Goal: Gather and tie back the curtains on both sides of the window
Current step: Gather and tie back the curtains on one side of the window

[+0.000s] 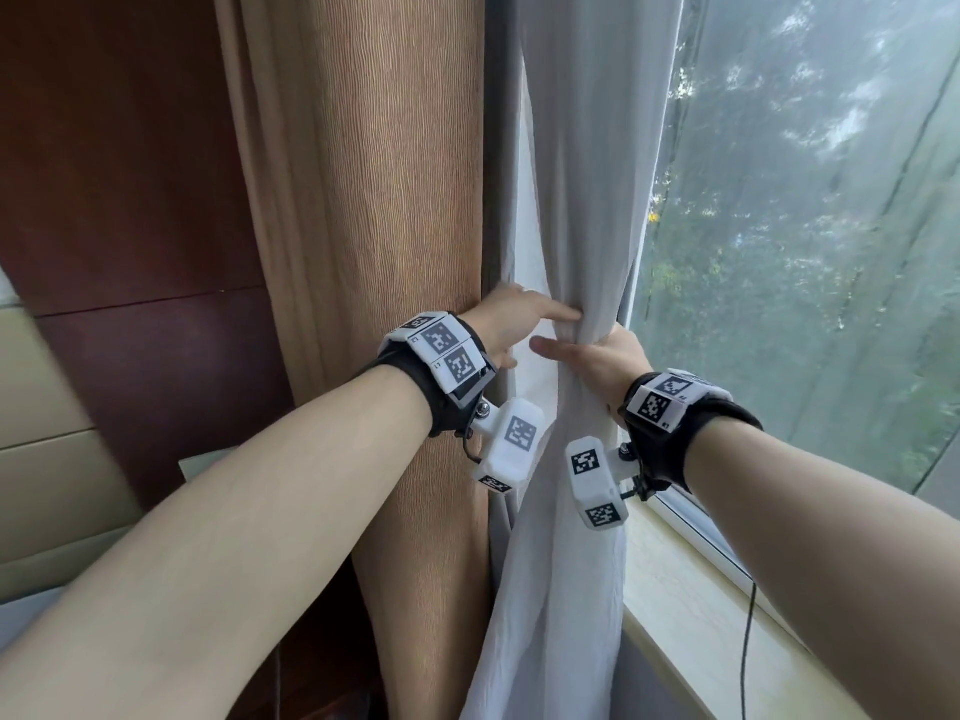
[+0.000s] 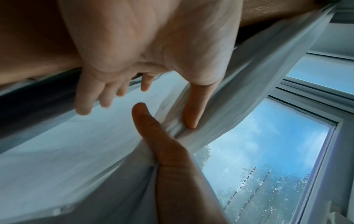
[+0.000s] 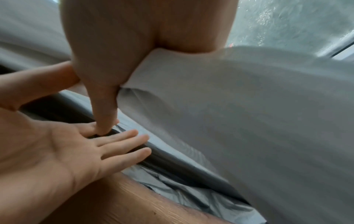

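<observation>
Right hand (image 1: pixel 602 363) was wrapped round the bunched white curtain (image 1: pixel 582 226), pinning it at the window's left edge beside the brown drape (image 1: pixel 379 200). Left hand (image 1: pixel 511 324) had fingers straight, thumb pressing the folds, likely compacting the bundle for tying. No tieback visible.

Soft daylight from the window (image 1: pixel 810 210) right of the right hand (image 1: pixel 602 363); wrist views motion-blurred and bent at the edges.
</observation>
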`<state>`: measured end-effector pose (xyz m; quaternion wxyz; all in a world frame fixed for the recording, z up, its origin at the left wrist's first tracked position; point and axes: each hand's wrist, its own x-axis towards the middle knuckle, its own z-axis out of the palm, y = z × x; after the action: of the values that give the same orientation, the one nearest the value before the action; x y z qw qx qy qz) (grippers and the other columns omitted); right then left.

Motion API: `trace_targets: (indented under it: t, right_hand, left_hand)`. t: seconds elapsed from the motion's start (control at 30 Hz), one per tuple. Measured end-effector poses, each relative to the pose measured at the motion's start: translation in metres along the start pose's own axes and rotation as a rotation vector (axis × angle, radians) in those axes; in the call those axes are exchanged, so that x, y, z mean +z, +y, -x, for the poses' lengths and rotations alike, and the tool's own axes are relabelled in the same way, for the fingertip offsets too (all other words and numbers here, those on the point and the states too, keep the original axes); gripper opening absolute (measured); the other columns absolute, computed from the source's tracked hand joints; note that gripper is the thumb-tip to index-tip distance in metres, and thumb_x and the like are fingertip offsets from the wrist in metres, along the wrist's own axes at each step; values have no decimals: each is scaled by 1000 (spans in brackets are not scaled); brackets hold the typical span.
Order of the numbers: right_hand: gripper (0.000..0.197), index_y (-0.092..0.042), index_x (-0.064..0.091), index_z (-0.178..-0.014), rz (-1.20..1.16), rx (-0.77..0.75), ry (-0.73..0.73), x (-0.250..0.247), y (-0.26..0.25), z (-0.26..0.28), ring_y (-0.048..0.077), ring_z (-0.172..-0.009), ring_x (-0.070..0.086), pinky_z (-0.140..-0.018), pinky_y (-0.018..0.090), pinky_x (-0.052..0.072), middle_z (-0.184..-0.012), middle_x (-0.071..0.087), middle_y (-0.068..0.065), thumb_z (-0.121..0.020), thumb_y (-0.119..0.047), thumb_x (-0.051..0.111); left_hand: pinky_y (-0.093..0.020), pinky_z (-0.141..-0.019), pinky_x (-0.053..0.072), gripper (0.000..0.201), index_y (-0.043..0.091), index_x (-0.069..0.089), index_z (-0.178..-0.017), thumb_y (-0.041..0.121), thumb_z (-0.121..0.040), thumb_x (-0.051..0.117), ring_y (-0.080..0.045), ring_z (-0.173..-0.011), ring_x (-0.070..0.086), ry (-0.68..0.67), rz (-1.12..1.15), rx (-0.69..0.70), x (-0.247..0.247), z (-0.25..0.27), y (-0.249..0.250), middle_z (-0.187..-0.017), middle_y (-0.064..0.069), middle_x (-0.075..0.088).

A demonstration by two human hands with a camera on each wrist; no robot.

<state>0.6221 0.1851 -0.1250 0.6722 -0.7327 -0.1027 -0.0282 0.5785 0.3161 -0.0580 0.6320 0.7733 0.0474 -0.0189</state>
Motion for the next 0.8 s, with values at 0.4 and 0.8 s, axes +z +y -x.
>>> trace_targets:
  t: [0.4, 0.8]
  right_hand:
    - [25, -15, 79, -90, 33, 87, 102, -2, -1, -6, 28, -88, 75, -80, 40, 62, -89, 78, 6, -69, -14, 93]
    - [22, -16, 79, -95, 49, -34, -72, 6, -3, 2, 4, -75, 74, -64, 15, 56, -81, 79, -9, -77, -9, 90]
  left_hand:
    - [-36, -89, 57, 36, 4, 69, -110, 12, -80, 86, -18, -100, 67, 110, -24, 120, -8, 0, -5, -111, -11, 74]
    - [-34, -81, 60, 47, 6, 58, -133, -7, -89, 69, -30, -106, 72, -22, 50, 159, -1, -6, -15, -122, -20, 71]
